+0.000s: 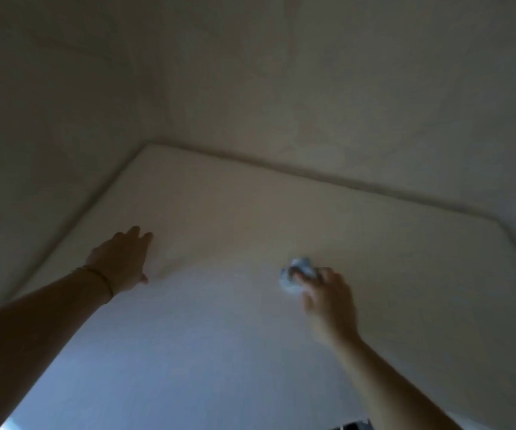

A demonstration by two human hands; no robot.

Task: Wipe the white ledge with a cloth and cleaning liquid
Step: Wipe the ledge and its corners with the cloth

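The white ledge point(235, 212) fills the middle of the head view as a wide flat surface that meets pale walls at the back and left. My right hand point(328, 296) grips a small crumpled white-blue cloth point(297, 274) and presses it onto the surface right of centre; hand and cloth are blurred. My left hand point(123, 259) lies flat on the ledge toward the left, fingers spread, with a thin band on the wrist. No bottle of cleaning liquid is in view.
Pale walls point(281, 72) rise behind the ledge and on its left side, forming a corner at the back left. A dark object point(351, 426) shows at the bottom edge. The picture is dim.
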